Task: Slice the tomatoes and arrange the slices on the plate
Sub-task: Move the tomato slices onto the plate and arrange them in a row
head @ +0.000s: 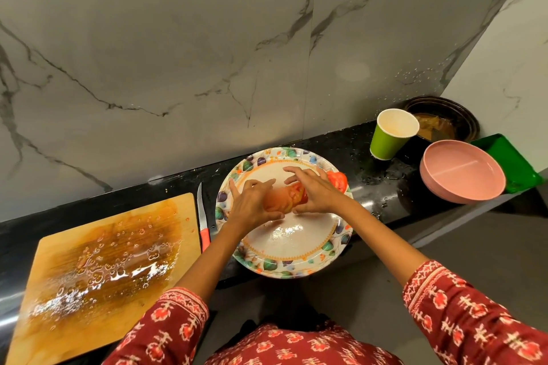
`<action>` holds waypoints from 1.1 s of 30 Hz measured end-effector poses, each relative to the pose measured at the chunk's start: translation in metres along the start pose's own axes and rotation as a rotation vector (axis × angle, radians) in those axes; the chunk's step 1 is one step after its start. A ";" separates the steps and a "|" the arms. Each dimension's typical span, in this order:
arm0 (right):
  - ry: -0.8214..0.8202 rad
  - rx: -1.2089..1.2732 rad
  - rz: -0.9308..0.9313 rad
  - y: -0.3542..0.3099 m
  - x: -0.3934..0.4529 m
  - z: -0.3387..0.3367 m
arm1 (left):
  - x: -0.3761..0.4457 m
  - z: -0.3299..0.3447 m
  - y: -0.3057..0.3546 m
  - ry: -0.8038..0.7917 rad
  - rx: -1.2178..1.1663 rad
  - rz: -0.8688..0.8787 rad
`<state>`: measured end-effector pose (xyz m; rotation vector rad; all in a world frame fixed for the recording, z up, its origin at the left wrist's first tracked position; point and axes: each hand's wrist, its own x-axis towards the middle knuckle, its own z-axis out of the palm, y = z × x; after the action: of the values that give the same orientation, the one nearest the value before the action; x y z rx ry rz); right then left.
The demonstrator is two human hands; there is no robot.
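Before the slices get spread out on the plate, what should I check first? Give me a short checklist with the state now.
1. Tomato slices held between left hand and right hand, over the plate: ok.
2. Bare space on plate for arranging: ok.
3. Knife set down apart from both hands: ok.
4. Cutting board wet, no tomato left on it: ok.
5. Slice count in the stack: cannot tell, blurred.
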<state>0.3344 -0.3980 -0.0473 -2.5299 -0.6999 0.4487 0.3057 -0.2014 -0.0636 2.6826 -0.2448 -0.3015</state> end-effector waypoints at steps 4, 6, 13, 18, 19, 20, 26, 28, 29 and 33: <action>-0.004 -0.025 -0.006 -0.001 0.001 0.005 | 0.002 0.003 0.002 -0.014 0.033 0.014; 0.016 -0.005 -0.002 0.000 0.001 0.006 | 0.002 0.004 0.002 -0.010 0.026 0.007; 0.147 0.042 0.082 0.017 -0.007 0.002 | 0.005 0.003 0.020 0.005 0.109 -0.008; 0.171 0.096 0.057 0.020 -0.005 0.003 | 0.004 0.005 0.022 0.042 0.134 0.008; 0.172 0.094 0.047 0.019 -0.004 0.003 | 0.004 0.006 0.020 0.047 0.114 0.008; 0.170 0.089 0.035 0.018 -0.003 0.002 | 0.003 0.006 0.019 0.053 0.097 0.009; 0.130 0.082 0.004 0.015 0.004 0.008 | 0.003 0.007 0.011 0.092 0.000 0.024; 0.104 0.049 0.002 0.015 0.006 0.010 | 0.005 0.010 0.008 0.088 -0.017 0.021; 0.093 0.037 0.002 0.014 0.006 0.011 | 0.005 0.011 0.006 0.094 -0.020 0.022; 0.071 0.019 0.001 0.010 0.005 0.009 | 0.004 0.010 0.009 0.084 0.013 0.026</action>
<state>0.3390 -0.3998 -0.0612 -2.5151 -0.6646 0.3627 0.3062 -0.2138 -0.0694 2.6956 -0.2565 -0.1789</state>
